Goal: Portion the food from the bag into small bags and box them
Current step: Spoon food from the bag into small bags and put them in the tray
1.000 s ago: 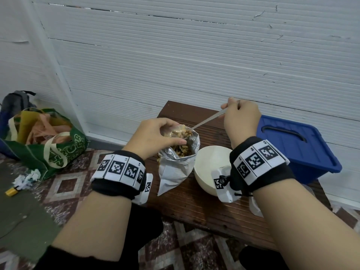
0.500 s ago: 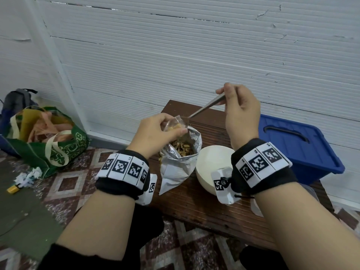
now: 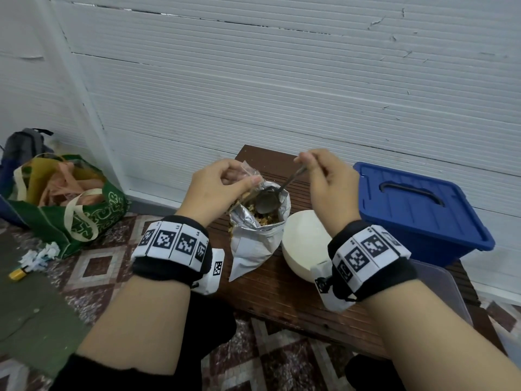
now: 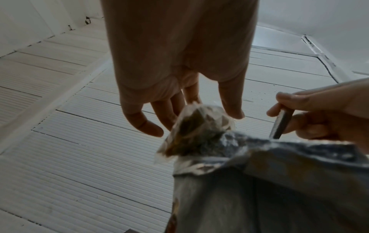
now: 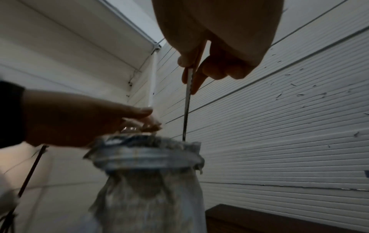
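Left hand [image 3: 217, 187]: thumb and forefinger pinch the top of a small clear bag [image 3: 249, 176], other fingers loosely curled beside it. The small bag hangs at the near-left rim of the foil bag [image 3: 253, 238], with brown food visible inside it in the left wrist view. Wrist raised, back of the hand up, forearm coming in from lower left.

Right hand [image 3: 328, 184]: fingers curled around the handle end of a metal spoon [image 3: 267, 203], thumb pressed on top. Spoon slants down and left; its bowl sits inside the open mouth of the foil bag, over the brown food [image 3: 269, 218]. Hand held above and right of the bag mouth.

Foil bag stands upright on the wooden desk [image 3: 282, 292], touching a white bowl [image 3: 303, 241] on its right. Blue lidded box [image 3: 417, 207] farther right. Green tote bag [image 3: 70, 204] on the floor at left.
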A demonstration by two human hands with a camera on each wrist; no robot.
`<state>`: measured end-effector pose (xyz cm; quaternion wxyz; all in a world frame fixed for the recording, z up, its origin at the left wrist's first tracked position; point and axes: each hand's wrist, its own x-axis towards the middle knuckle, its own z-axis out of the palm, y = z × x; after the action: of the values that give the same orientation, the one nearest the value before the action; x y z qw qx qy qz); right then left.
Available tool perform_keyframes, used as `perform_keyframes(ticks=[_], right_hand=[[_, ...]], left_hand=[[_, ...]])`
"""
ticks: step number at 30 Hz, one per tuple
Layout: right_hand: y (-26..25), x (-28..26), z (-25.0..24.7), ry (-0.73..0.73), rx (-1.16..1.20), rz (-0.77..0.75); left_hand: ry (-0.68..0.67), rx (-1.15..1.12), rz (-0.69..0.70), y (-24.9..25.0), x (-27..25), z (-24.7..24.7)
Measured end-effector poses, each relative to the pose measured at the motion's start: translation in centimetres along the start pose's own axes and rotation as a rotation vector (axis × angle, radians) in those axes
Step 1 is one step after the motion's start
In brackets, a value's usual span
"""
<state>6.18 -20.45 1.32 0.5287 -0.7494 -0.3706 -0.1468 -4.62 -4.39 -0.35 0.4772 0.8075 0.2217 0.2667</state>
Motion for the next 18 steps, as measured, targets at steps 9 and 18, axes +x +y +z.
perform_keyframes(ticks=[9, 18], right_hand=[[0.6, -1.6, 1.6, -0.132, -0.087, -0.127], [0.5, -1.4, 1.0, -0.08, -0.069, 0.115]], left_hand=[[-0.008, 0.004, 0.012, -0.3, 0.2, 0.1], [-0.015, 0.006, -0.001, -0.3, 0.0, 0.1]])
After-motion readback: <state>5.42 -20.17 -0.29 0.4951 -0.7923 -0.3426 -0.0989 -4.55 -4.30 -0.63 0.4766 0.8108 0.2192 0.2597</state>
